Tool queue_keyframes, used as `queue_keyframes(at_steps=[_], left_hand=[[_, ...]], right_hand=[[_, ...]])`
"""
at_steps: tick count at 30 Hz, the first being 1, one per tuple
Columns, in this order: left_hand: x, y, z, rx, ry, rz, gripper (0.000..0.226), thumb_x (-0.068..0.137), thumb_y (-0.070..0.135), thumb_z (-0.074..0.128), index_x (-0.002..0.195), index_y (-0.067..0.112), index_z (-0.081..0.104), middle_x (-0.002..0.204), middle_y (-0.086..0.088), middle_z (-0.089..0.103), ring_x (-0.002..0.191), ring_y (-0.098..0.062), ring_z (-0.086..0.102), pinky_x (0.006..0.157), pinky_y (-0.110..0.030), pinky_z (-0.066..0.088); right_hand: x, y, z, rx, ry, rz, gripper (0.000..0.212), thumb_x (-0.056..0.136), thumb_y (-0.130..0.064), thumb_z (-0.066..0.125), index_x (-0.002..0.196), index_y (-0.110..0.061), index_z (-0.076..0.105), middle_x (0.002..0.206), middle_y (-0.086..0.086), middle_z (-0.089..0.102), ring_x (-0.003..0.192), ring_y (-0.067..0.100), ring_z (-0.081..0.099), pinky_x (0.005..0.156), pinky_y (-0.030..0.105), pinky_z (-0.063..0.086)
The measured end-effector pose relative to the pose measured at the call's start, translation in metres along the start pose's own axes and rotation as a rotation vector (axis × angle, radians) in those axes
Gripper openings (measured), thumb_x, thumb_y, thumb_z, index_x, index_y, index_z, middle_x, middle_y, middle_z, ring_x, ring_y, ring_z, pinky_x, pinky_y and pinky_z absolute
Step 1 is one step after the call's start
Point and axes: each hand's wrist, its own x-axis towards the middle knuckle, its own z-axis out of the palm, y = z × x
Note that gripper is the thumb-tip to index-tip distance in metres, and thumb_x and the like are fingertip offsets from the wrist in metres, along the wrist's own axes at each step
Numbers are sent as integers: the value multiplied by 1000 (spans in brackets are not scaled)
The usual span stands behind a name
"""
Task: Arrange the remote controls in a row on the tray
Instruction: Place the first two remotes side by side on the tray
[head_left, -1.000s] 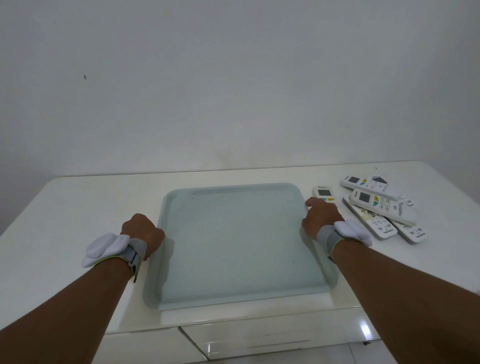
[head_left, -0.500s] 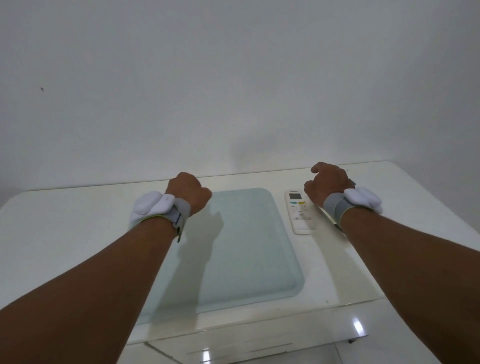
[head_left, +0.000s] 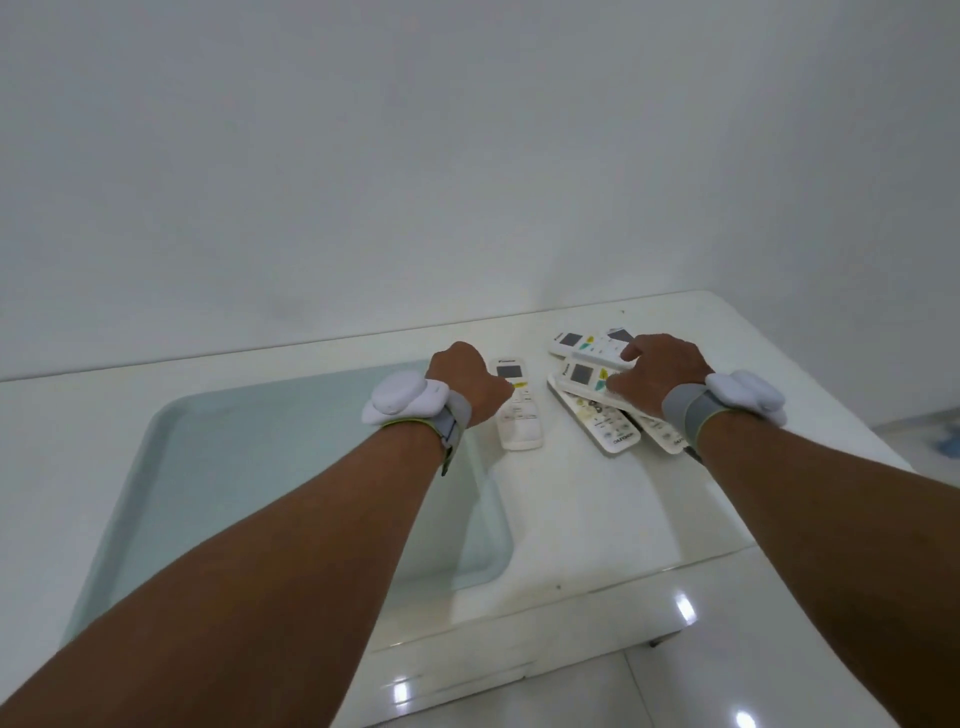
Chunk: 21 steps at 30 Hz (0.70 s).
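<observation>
A pale blue-green tray (head_left: 218, 467) lies on the white table at the left, with nothing on it. Just right of the tray lies a single white remote (head_left: 521, 423), flat on the table. My left hand (head_left: 467, 384) reaches across the tray's far right corner, fingers curled onto that remote's left edge near its display. Further right is a pile of several white remotes (head_left: 608, 426), overlapping at angles. My right hand (head_left: 655, 376) rests on the pile, thumb and fingers pinching the top remote (head_left: 584, 375) across its width. Both wrists wear grey bands with white pods.
The white table (head_left: 597, 519) ends at a glossy front edge close to me and at a right edge just beyond the pile. A plain white wall (head_left: 467, 182) rises behind it. Shiny floor tiles (head_left: 779, 686) show below right.
Both hands moved right and down from raised fists above the table onto the remotes. The view swung right, so the pile has come out from behind my right hand.
</observation>
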Motion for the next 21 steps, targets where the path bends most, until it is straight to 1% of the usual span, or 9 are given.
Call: queue_keyframes(at_steps=[2, 3, 5, 8, 10, 12, 16, 18, 21], left_hand=[[0, 9, 13, 6, -14, -17, 36, 80, 24, 63, 58, 22, 35, 59, 8, 34, 51, -6, 32, 46, -16, 26], [2, 11, 18, 19, -8, -22, 33, 80, 25, 63, 59, 21, 38, 59, 8, 34, 49, -5, 30, 46, -16, 26], [1, 15, 26, 38, -3, -44, 29, 78, 27, 64, 62, 17, 42, 58, 6, 37, 48, -7, 32, 45, -18, 27], [-2, 16, 29, 70, 33, -42, 42, 78, 27, 66, 57, 18, 32, 60, 4, 37, 49, -11, 36, 46, -20, 29], [-2, 14, 31, 119, 36, -43, 28, 79, 31, 66, 68, 14, 46, 74, -1, 48, 69, -20, 53, 55, -22, 36], [-2, 29, 49, 150, 36, -45, 31, 78, 34, 66, 97, 10, 58, 96, -8, 60, 95, -26, 61, 66, -25, 37], [-3, 26, 59, 167, 53, -55, 39, 82, 23, 63, 116, 6, 51, 116, -11, 63, 104, -29, 62, 68, -25, 37], [-4, 26, 60, 141, 44, -58, 36, 81, 21, 64, 112, 7, 53, 113, -11, 63, 97, -30, 62, 63, -24, 36], [-5, 26, 55, 63, 73, -96, 29, 76, 24, 66, 97, 10, 52, 99, -9, 61, 75, -27, 52, 53, -22, 34]], right_hand=[[0, 8, 2, -17, -28, 0, 45, 77, -32, 66, 121, -23, 61, 128, 3, 59, 118, 24, 55, 91, 33, 46], [0, 8, 4, -23, -31, -9, 47, 76, -34, 67, 121, -24, 60, 128, 3, 59, 117, 24, 56, 91, 33, 46], [1, 11, 8, -39, -31, -30, 48, 74, -37, 68, 120, -26, 59, 126, 3, 58, 116, 25, 56, 91, 33, 45], [-2, 7, 9, -79, -16, -69, 47, 73, -38, 68, 118, -29, 59, 126, 3, 56, 117, 25, 54, 94, 35, 42], [-3, 4, 10, -125, -12, -96, 44, 74, -37, 68, 117, -30, 59, 125, 3, 56, 118, 25, 53, 95, 36, 41], [10, 23, 12, -151, -22, -119, 42, 75, -34, 67, 116, -31, 59, 124, 2, 56, 119, 24, 51, 97, 36, 39], [11, 34, 20, -178, -49, -160, 40, 75, -29, 63, 114, -32, 56, 120, -1, 59, 119, 22, 48, 97, 35, 37], [12, 39, 19, -168, -51, -163, 40, 75, -27, 63, 113, -33, 55, 119, -2, 60, 120, 21, 47, 94, 33, 37], [14, 43, 18, -151, -56, -167, 39, 75, -28, 65, 112, -33, 55, 119, -3, 60, 119, 20, 47, 85, 30, 37]])
